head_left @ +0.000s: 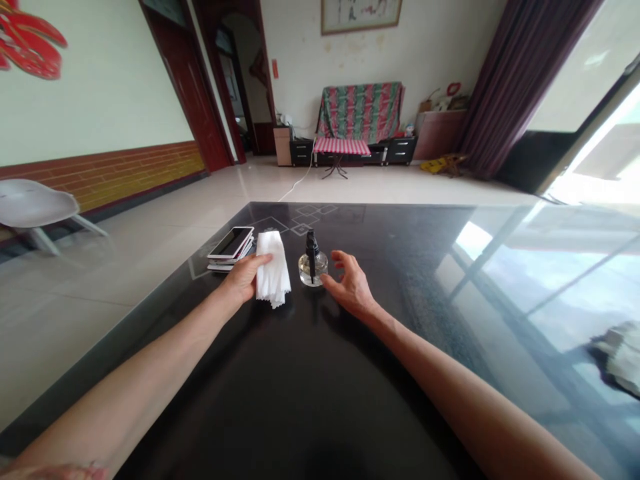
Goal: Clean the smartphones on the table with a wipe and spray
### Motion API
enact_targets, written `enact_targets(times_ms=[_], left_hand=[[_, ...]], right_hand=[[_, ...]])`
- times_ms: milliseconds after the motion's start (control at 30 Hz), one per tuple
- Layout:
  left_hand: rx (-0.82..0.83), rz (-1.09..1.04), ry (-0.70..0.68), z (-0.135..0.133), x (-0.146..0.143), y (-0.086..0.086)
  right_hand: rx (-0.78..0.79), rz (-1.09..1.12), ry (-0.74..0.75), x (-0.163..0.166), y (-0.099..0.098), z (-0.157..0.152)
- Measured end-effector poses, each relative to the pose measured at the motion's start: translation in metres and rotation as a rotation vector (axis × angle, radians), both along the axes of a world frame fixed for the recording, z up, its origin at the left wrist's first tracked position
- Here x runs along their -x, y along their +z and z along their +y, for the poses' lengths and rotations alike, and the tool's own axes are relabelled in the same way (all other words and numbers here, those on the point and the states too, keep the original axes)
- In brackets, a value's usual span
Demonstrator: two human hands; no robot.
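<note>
My left hand grips the left edge of a folded white cloth that lies on the glossy black table. Just right of the cloth stands a small clear bottle with a black pump top. My right hand is open beside the bottle, fingers spread and curved toward it, fingertips close to its right side. A stack of phones lies left of the cloth near the table's left edge.
A white chair stands on the tiled floor at the left. At the far wall are a cloth-covered sofa and a small covered stool. A crumpled cloth lies at the table's right edge.
</note>
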State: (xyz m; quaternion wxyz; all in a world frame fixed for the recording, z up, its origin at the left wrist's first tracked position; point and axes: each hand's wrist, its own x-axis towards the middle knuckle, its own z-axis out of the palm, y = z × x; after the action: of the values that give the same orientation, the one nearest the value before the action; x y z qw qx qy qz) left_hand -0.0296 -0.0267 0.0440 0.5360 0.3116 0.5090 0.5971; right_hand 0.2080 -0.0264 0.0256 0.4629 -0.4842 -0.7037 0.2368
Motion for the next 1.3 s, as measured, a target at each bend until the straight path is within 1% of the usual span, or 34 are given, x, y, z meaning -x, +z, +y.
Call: enact_targets(times_ms=[33,100,167,233,300,367,500,567,600,667,767,800,833,867,933,1067,1200,1300], left_hand=[[-0.023,0.023,0.044,0.01,-0.002,-0.004],[-0.041,0.082,0.085,0.026,-0.009,-0.015],[-0.069,0.183,0.14,0.034,-0.016,-0.026],[-0.097,0.287,0.157,0.037,-0.022,-0.034],[-0.108,0.345,0.135,0.04,-0.024,-0.039],[-0.102,0.351,0.101,0.043,-0.024,-0.04],[-0.112,0.286,0.029,0.05,-0.025,-0.04],[-0.134,0.234,-0.013,0.05,-0.025,-0.041],[-0.15,0.216,-0.031,0.05,-0.025,-0.041],[-0.166,0.213,-0.052,0.05,-0.025,-0.042],[-0.116,0.229,-0.081,0.054,-0.028,-0.039],[-0.093,0.213,-0.095,0.055,-0.031,-0.037],[-0.081,0.183,-0.112,0.057,-0.035,-0.036],[-0.08,0.144,-0.128,0.059,-0.039,-0.034],[-0.102,0.067,-0.145,0.06,-0.05,-0.034],[-0.175,0.025,-0.107,0.058,-0.065,-0.039],[-0.185,-0.024,-0.124,0.055,-0.066,-0.042],[-0.18,-0.004,-0.151,0.055,-0.065,-0.041]], right_hand=[[0.01,-0.033,0.03,0.004,-0.001,0.005],[0.028,-0.073,0.073,0.015,-0.001,0.014],[0.023,-0.08,0.067,0.025,0.001,0.021],[0.009,-0.08,0.044,0.034,0.002,0.024],[-0.005,-0.081,0.028,0.041,0.0,0.024],[-0.031,-0.078,0.014,0.046,-0.004,0.024],[-0.095,-0.047,-0.041,0.053,-0.011,0.028],[-0.122,-0.025,-0.032,0.049,-0.011,0.033],[-0.126,-0.017,0.003,0.044,-0.01,0.035],[-0.091,-0.009,0.14,0.029,-0.006,0.038],[0.132,0.002,0.444,0.002,0.005,0.039],[0.188,-0.013,0.52,-0.007,0.009,0.038],[0.221,-0.027,0.565,-0.014,0.013,0.037],[0.241,-0.046,0.588,-0.02,0.016,0.036],[0.246,-0.086,0.588,-0.028,0.02,0.032],[0.209,-0.148,0.598,-0.033,0.022,0.027],[0.148,-0.149,0.61,-0.037,0.022,0.023],[0.181,-0.107,0.699,-0.043,0.021,0.02]])
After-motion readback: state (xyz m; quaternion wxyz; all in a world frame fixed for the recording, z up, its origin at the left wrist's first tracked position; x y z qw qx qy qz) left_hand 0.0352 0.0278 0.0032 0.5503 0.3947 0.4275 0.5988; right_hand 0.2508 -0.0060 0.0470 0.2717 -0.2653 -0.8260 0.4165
